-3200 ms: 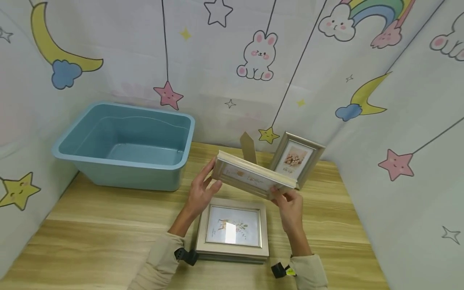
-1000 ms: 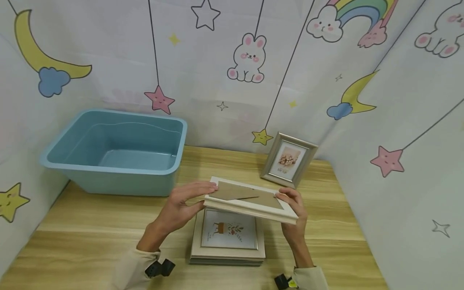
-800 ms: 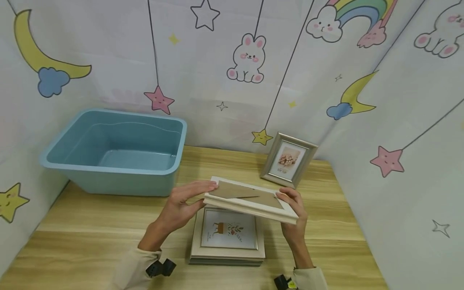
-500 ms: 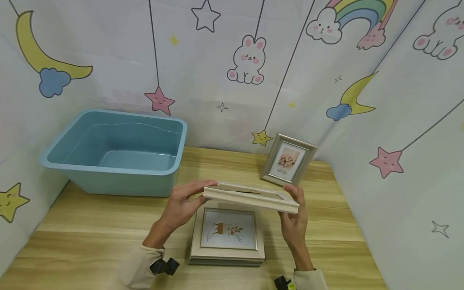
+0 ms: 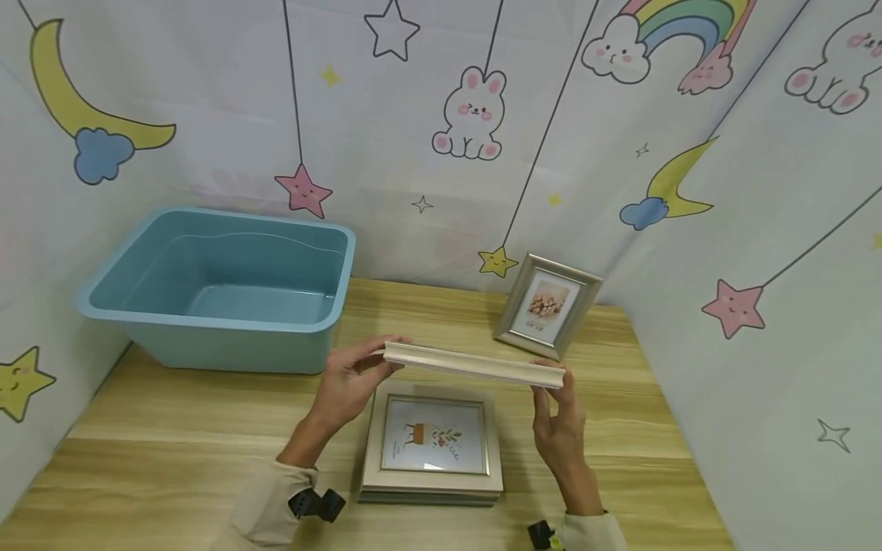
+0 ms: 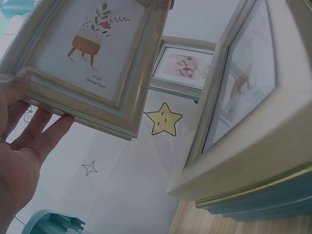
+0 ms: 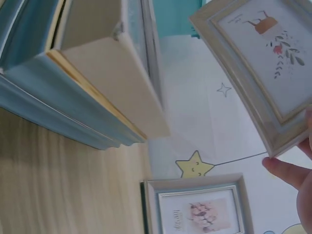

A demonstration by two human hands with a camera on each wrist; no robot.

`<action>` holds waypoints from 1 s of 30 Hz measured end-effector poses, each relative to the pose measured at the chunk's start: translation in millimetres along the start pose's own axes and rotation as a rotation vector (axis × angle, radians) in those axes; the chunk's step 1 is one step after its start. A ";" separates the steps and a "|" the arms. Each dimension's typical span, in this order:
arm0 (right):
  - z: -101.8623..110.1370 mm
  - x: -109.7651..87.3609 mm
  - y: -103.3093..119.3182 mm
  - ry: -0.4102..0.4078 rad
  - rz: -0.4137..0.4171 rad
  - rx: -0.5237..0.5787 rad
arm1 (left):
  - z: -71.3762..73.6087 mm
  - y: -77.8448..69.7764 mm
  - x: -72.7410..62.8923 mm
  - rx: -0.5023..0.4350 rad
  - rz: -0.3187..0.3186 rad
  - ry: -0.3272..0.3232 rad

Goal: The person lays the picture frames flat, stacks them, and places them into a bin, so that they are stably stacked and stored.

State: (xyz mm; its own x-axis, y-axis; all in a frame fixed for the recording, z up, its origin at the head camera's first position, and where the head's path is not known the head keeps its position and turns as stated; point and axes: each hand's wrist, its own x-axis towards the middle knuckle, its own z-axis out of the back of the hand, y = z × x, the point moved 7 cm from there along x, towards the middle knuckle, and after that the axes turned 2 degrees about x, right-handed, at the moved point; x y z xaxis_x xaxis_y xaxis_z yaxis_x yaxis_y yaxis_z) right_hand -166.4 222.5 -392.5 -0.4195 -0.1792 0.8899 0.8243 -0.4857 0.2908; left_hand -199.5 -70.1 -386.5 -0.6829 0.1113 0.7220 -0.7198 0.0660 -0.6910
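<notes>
Both hands hold a cream picture frame (image 5: 475, 364) in the air by its short ends; the head view shows only its long edge. My left hand (image 5: 347, 386) pinches the left end, thumb below and fingers on top. The right end sits between the thumb and fingers of my right hand (image 5: 560, 421). Both wrist views show the front of the held frame (image 6: 87, 48), with a potted-plant print under its pane. Beneath it, a stack of picture frames (image 5: 432, 451) lies on the wooden table, the top one face up with a similar print.
At the back right a silver picture frame (image 5: 549, 304) with a flower print stands upright, leaning back. A blue plastic tub (image 5: 213, 327) sits at the back left of the table (image 5: 172, 451). A patterned white curtain (image 5: 413, 168) closes in the back and sides.
Earlier, the held frame's front faced me with its back stand sticking out. Then its back was turned up with the stand folded flat; now it has tipped further until only its edge shows.
</notes>
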 end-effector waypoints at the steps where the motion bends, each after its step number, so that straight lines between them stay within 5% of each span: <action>1: 0.6 1.1 0.6 0.016 -0.014 -0.004 | 1.1 1.0 0.5 0.006 0.012 -0.016; 10: 3.2 6.1 2.9 0.148 -0.184 0.057 | 7.8 7.6 7.0 0.170 0.209 -0.097; 13: 2.1 6.1 3.5 0.164 -0.223 0.112 | 7.3 9.1 7.9 0.123 0.231 -0.136; 19: -11.3 1.6 0.7 0.197 -0.437 0.378 | 4.7 8.1 7.9 -0.057 0.165 -0.410; 24: -22.4 -2.8 1.5 0.248 -0.613 0.391 | 4.3 6.8 3.2 -0.076 0.136 -0.625; 27: -22.3 -3.6 -0.5 0.288 -0.718 0.357 | 5.2 8.0 5.1 -0.090 0.138 -0.588; 30: -20.0 -6.5 -5.0 0.342 -0.848 0.369 | 6.5 11.3 9.1 -0.111 0.189 -0.413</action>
State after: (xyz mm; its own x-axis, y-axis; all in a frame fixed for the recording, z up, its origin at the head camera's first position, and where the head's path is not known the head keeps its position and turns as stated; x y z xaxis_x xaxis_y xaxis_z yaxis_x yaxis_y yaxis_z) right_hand -175.4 209.0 -406.8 -0.9659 -0.1610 0.2030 0.2419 -0.2806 0.9289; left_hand -214.6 -74.8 -387.5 -0.8092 -0.2708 0.5215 -0.5761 0.1905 -0.7949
